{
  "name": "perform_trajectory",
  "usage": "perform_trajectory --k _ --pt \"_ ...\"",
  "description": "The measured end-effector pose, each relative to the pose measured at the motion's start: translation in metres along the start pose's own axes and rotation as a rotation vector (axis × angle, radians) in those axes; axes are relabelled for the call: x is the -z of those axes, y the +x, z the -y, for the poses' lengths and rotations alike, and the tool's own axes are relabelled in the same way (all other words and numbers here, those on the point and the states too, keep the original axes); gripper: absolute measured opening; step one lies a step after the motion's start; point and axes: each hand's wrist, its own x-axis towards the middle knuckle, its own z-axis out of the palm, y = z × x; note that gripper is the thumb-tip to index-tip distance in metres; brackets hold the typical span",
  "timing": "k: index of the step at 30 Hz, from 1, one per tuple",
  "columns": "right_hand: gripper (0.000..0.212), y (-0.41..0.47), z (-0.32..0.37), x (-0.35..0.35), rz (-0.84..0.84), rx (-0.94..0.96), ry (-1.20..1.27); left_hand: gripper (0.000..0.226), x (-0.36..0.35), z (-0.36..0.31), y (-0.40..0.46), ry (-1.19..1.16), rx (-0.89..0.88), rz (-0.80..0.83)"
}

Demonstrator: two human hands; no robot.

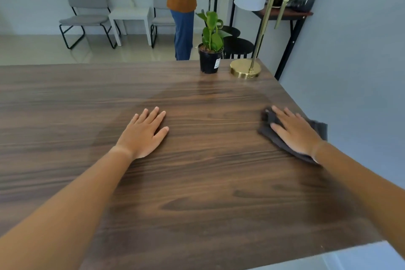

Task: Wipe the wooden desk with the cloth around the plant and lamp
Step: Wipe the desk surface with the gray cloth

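Observation:
The dark wooden desk (197, 193) fills the view. My right hand (294, 130) lies flat, fingers spread, pressing a dark grey cloth (270, 131) onto the desk at its right edge; part of the cloth hangs past the edge. My left hand (144, 131) rests palm down and empty on the desk's middle. At the far right corner stand a green plant in a black pot (210, 59) and a lamp with a round brass base (245, 68), a thin brass stem and a white shade.
A grey wall (350, 72) runs close along the desk's right edge. Behind the desk a person in an orange top (182, 6) stands on the tiled floor, with two grey chairs (85, 15), a white side table (130, 17), black stools (237, 47) and a shelf table.

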Motion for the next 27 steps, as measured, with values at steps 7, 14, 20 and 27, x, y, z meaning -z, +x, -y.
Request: perform_trajectory --k 7,14,20,27 --pt "0.049 0.013 0.133 -0.042 -0.022 0.384 -0.002 0.059 -0.003 0.002 -0.002 0.023 0.011 -0.002" --pt "0.047 -0.106 0.033 -0.017 -0.003 0.404 0.069 0.061 0.0 -0.006 -0.014 0.028 0.047 0.006" --pt "0.052 -0.023 0.004 -0.008 0.004 -0.183 -0.075 0.062 0.002 -0.019 -0.04 0.036 0.047 0.009" --pt "0.051 -0.114 0.184 -0.056 -0.009 0.394 -0.013 0.061 0.005 -0.015 -0.097 0.044 -0.003 0.021"
